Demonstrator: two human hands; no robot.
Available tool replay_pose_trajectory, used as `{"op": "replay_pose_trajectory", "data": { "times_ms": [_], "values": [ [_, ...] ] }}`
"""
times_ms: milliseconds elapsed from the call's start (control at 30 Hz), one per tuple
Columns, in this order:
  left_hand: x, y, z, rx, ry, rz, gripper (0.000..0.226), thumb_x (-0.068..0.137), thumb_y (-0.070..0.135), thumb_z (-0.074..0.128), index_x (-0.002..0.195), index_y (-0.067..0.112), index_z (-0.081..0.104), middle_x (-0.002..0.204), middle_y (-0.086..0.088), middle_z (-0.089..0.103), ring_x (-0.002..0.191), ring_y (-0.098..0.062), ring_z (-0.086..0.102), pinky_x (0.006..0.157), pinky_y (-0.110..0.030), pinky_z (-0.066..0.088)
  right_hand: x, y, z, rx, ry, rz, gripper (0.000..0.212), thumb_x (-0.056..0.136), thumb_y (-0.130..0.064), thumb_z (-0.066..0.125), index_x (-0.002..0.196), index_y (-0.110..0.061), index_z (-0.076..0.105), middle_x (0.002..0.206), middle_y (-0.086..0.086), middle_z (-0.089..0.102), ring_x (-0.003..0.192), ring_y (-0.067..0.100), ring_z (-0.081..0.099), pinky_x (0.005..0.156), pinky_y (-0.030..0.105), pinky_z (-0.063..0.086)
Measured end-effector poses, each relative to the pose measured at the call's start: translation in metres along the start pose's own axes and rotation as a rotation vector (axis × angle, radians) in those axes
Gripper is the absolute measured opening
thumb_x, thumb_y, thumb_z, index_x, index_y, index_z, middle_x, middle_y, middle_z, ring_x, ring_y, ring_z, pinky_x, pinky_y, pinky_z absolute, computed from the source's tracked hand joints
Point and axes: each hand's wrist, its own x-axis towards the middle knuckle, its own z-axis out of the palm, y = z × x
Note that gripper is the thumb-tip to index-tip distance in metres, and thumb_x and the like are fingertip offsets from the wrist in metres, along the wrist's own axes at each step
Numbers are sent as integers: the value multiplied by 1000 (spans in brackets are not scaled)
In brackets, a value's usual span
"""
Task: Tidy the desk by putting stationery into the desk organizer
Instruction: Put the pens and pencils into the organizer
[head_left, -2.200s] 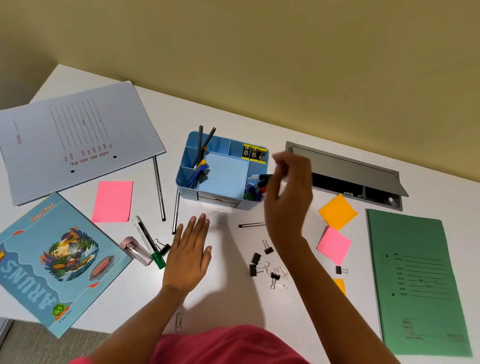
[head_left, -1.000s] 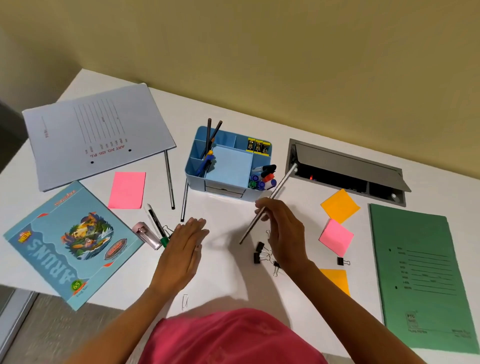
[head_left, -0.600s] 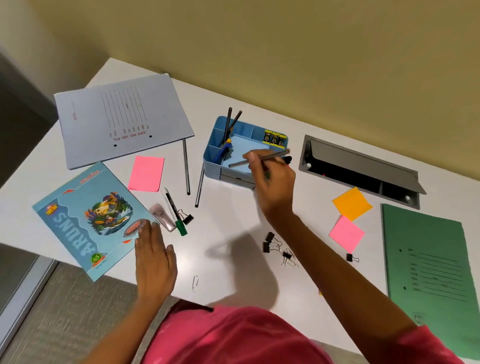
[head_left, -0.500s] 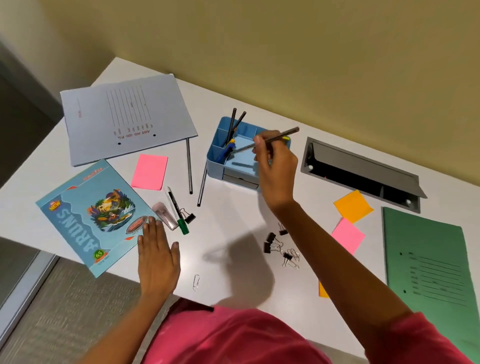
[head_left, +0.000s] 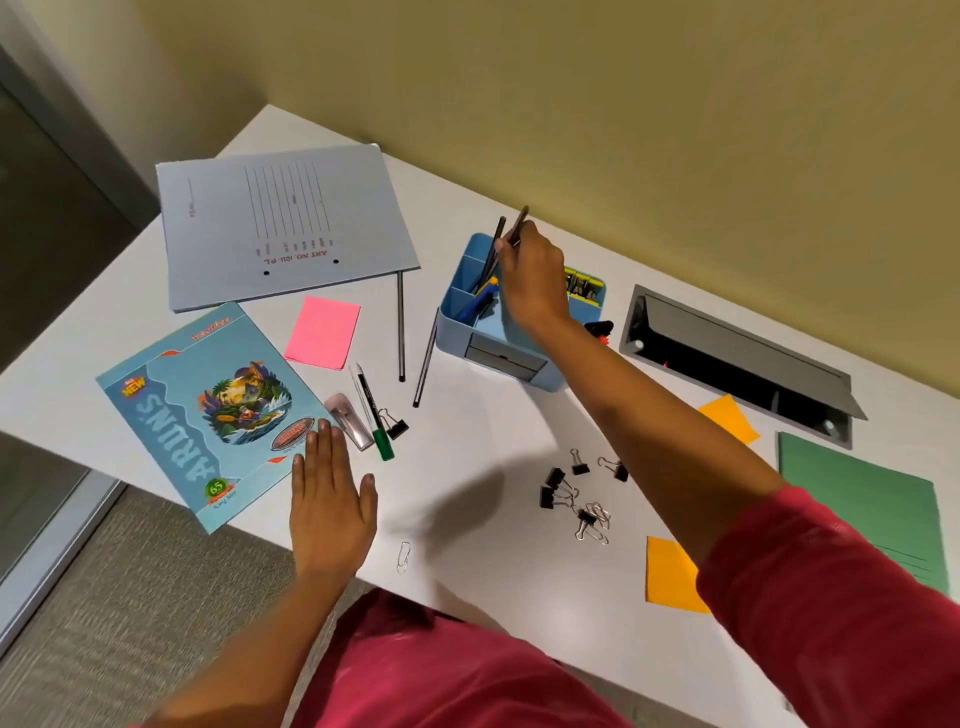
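Note:
The blue desk organizer (head_left: 457, 332) stands at the back middle of the white desk (head_left: 467, 467). My right hand (head_left: 530, 280) hovers over it, fingers pinched on a dark pencil (head_left: 519, 221) that stands upright in a rear-left compartment beside another pencil (head_left: 496, 239). My left hand (head_left: 330, 499) lies flat and open on the desk's near edge, touching the blue notebook (head_left: 208, 410). Two loose pencils (head_left: 401, 327) lie left of the organizer. A green marker (head_left: 376, 421), a pink eraser case (head_left: 349, 421) and a binder clip (head_left: 395, 423) lie by my left hand. Several binder clips (head_left: 576, 493) lie under my right forearm.
A grey folder (head_left: 280, 228) lies at the back left, a pink sticky pad (head_left: 324, 332) near it. A grey cable hatch (head_left: 737, 358), orange sticky notes (head_left: 670, 574) and a green folder (head_left: 872, 499) are on the right. A paper clip (head_left: 403, 557) lies at the front edge.
My right hand picked a pencil off the desk, carried it over the organizer and turned it upright into a rear-left compartment. My left hand slid left to the notebook's corner.

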Motion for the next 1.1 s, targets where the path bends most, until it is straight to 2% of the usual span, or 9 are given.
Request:
{"op": "replay_pose_trajectory", "data": {
  "times_ms": [167,300,400,567,700,833,933,1000,1100],
  "values": [
    [0,0,0,0,7,-3,66,94,35,26,152,4,12,160,-12,12,149,-23,3,121,-41,5,-11,-4,3,49,110,67,23,96,-14,51,117,-4,51,106,16,61,96,27,57,69,26,36],
    [0,0,0,3,9,5,66,94,35,28,151,3,14,159,-13,14,149,-24,6,121,-44,7,-58,-22,5,43,294,-234,18,93,-2,47,109,0,55,105,15,58,97,26,52,85,33,42],
    [0,1,0,34,10,-10,67,94,37,28,151,3,14,160,-13,13,149,-24,7,121,-47,2,-93,-27,25,55,88,-304,17,94,-4,46,107,-1,56,102,13,59,92,25,55,80,32,45],
    [0,1,-1,27,-1,-17,70,94,37,29,153,7,7,161,-9,7,149,-21,1,120,-48,1,-118,-9,84,-39,-300,9,18,96,-13,50,112,-7,50,103,14,63,89,27,65,78,39,57],
    [1,2,-2,14,-4,-20,70,94,37,30,153,8,7,161,-8,6,149,-20,-1,121,-46,0,-116,-3,104,-250,-382,120,30,98,-20,48,120,0,46,114,18,58,104,32,61,84,35,53],
    [1,1,-1,6,-8,-18,70,94,38,29,153,8,7,161,-8,6,149,-20,0,121,-47,1,-112,2,111,-216,-369,316,36,95,-23,54,121,-1,45,118,17,59,107,32,62,88,35,52],
    [1,2,-1,-2,-5,-16,69,94,38,29,153,8,8,161,-8,7,149,-20,0,121,-47,1,-108,4,111,-156,-395,372,10,90,-11,55,94,-3,53,98,15,64,92,32,66,75,34,53],
    [1,2,-1,-1,-5,-17,69,93,38,29,153,8,9,161,-8,7,149,-20,0,120,-48,2,-108,8,109,-104,-432,378,20,83,-7,56,68,-8,44,69,8,56,72,28,62,59,30,47],
    [1,2,-1,-12,-1,-21,69,93,38,29,153,8,10,161,-8,8,149,-20,2,120,-49,4,-114,6,101,-90,-451,269,19,80,-11,56,69,-8,40,64,7,48,66,29,57,55,29,41]
  ]
}}
